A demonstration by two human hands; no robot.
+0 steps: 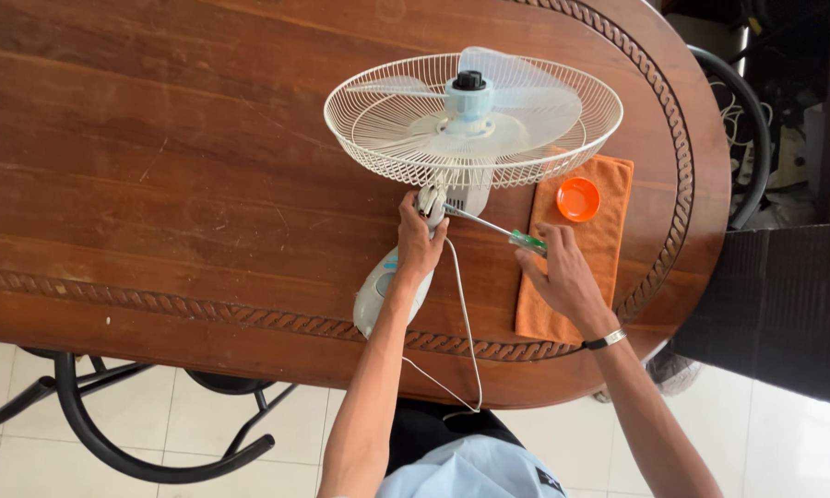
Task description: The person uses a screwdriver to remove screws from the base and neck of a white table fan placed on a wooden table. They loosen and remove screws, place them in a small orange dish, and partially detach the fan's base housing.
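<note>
Left hand is clamping the fan neck, right hand is gripping a green screwdriver; orange cloth and orange cap are sitting alongside on the tabletop.

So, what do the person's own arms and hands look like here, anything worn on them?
Both arms are bare from the lower edge of the view to the hands, with no sleeves or gloves showing. The right hand has a dark band with a small metal piece around its wrist. The left hand and its wrist carry nothing. No rings can be made out.

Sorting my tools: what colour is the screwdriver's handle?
Green, clear in the head view: the screwdriver is in the right hand.
</note>
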